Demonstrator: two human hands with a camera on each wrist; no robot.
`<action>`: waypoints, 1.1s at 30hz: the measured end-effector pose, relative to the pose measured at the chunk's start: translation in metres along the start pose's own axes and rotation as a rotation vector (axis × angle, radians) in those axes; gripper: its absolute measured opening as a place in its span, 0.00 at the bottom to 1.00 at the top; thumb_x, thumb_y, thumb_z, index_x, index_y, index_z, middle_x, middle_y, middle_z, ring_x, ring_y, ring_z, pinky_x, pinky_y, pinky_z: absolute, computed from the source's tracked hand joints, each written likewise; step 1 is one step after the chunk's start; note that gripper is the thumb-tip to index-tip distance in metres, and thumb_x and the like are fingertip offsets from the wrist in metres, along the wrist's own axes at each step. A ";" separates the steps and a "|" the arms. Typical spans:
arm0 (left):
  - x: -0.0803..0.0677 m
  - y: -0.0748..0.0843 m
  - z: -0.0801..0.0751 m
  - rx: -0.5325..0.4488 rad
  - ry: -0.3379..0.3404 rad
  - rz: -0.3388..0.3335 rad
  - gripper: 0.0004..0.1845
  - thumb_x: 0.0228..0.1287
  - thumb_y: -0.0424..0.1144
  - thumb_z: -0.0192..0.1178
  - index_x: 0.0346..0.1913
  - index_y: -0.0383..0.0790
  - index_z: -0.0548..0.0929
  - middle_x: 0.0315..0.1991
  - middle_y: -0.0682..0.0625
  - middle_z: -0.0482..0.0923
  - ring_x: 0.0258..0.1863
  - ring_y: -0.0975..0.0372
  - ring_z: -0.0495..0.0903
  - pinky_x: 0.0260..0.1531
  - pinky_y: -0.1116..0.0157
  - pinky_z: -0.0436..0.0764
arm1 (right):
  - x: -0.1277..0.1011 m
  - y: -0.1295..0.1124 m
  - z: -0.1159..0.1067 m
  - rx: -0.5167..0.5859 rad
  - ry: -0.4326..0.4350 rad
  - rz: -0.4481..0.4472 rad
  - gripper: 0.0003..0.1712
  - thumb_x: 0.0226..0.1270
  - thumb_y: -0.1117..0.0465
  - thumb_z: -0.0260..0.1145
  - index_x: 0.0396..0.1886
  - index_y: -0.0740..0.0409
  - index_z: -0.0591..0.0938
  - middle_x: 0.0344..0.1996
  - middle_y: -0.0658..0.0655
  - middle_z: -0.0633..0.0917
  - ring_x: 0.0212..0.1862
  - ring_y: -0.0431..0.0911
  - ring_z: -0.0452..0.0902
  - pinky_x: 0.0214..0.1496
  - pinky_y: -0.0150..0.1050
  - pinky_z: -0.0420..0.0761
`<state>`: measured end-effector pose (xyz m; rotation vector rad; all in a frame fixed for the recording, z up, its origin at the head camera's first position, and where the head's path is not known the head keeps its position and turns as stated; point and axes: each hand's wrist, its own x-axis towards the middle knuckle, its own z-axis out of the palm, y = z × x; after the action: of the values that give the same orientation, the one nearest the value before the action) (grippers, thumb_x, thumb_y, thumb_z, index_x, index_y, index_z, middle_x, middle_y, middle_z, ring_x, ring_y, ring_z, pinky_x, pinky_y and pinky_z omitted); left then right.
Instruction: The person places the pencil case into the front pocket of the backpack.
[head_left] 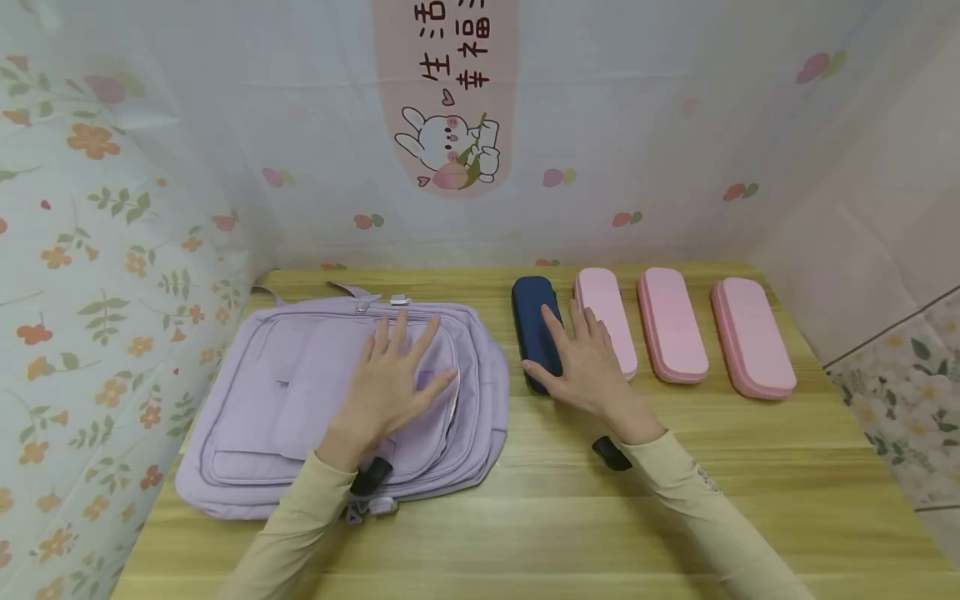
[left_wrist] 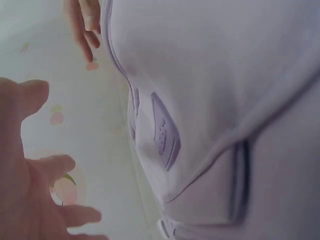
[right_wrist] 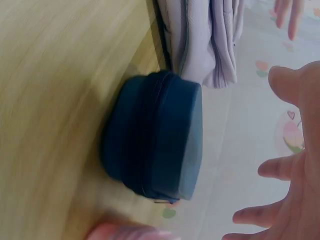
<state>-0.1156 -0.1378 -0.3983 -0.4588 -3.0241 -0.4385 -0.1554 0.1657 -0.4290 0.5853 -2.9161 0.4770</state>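
A lilac backpack (head_left: 300,375) lies flat on the left half of the table, with a label patch (left_wrist: 166,131) on its front. Over its right part is my left hand (head_left: 390,387), fingers spread; the left wrist view shows a gap between hand and fabric. My right hand (head_left: 592,367) hovers with spread fingers over the navy zip case (head_left: 534,321) and the pink case (head_left: 606,312) beside it. In the right wrist view the navy case (right_wrist: 155,135) stands apart from the fingers. Neither hand holds anything.
Two more pink cases, one (head_left: 672,325) mid-right and one (head_left: 753,337) farthest right, continue the row on the wooden table (head_left: 540,533). A printed cloth (head_left: 637,125) hangs behind, and floral sheeting (head_left: 97,292) borders the left side.
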 end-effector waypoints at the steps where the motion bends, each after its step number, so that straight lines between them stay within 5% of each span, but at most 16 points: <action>1: -0.001 0.000 0.001 -0.006 -0.010 0.003 0.42 0.71 0.67 0.49 0.81 0.54 0.55 0.80 0.31 0.47 0.77 0.32 0.49 0.77 0.36 0.54 | 0.000 -0.001 0.002 0.000 0.014 -0.005 0.52 0.66 0.34 0.64 0.80 0.56 0.58 0.74 0.80 0.58 0.72 0.80 0.54 0.73 0.75 0.60; 6: -0.007 0.000 0.006 -0.076 -0.060 0.015 0.41 0.71 0.66 0.49 0.80 0.49 0.59 0.77 0.30 0.55 0.75 0.33 0.57 0.76 0.38 0.59 | 0.000 -0.005 0.014 -0.006 0.051 -0.025 0.52 0.65 0.36 0.65 0.79 0.60 0.60 0.69 0.84 0.63 0.68 0.80 0.62 0.68 0.71 0.70; 12: -0.015 0.002 0.012 -0.147 -0.061 0.044 0.42 0.70 0.63 0.54 0.79 0.42 0.61 0.75 0.28 0.57 0.73 0.30 0.59 0.74 0.38 0.62 | -0.002 -0.009 0.025 0.027 -0.002 0.023 0.54 0.66 0.35 0.65 0.80 0.61 0.57 0.70 0.83 0.61 0.69 0.77 0.63 0.70 0.69 0.70; 23: -0.027 0.012 0.020 -0.112 -0.095 0.101 0.43 0.63 0.59 0.64 0.72 0.32 0.69 0.73 0.27 0.63 0.72 0.33 0.64 0.70 0.39 0.69 | -0.009 -0.011 0.037 0.069 0.025 0.109 0.56 0.64 0.43 0.72 0.78 0.69 0.56 0.65 0.88 0.64 0.60 0.79 0.71 0.61 0.69 0.77; 28: -0.031 0.015 0.023 -0.122 -0.047 0.089 0.38 0.59 0.53 0.69 0.66 0.30 0.75 0.69 0.30 0.70 0.68 0.38 0.71 0.66 0.43 0.76 | -0.011 -0.010 0.041 0.078 0.075 0.135 0.58 0.60 0.47 0.76 0.75 0.76 0.57 0.57 0.88 0.71 0.56 0.77 0.75 0.55 0.66 0.81; 33: -0.034 0.014 0.027 -0.197 0.086 0.092 0.26 0.54 0.43 0.72 0.54 0.31 0.84 0.57 0.38 0.78 0.56 0.45 0.80 0.58 0.49 0.83 | -0.013 -0.012 0.043 0.094 0.138 0.163 0.61 0.55 0.48 0.79 0.69 0.85 0.57 0.47 0.85 0.77 0.48 0.72 0.79 0.48 0.62 0.85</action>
<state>-0.0792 -0.1266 -0.4234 -0.5721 -2.8762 -0.7329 -0.1415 0.1454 -0.4680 0.3117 -2.8332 0.6493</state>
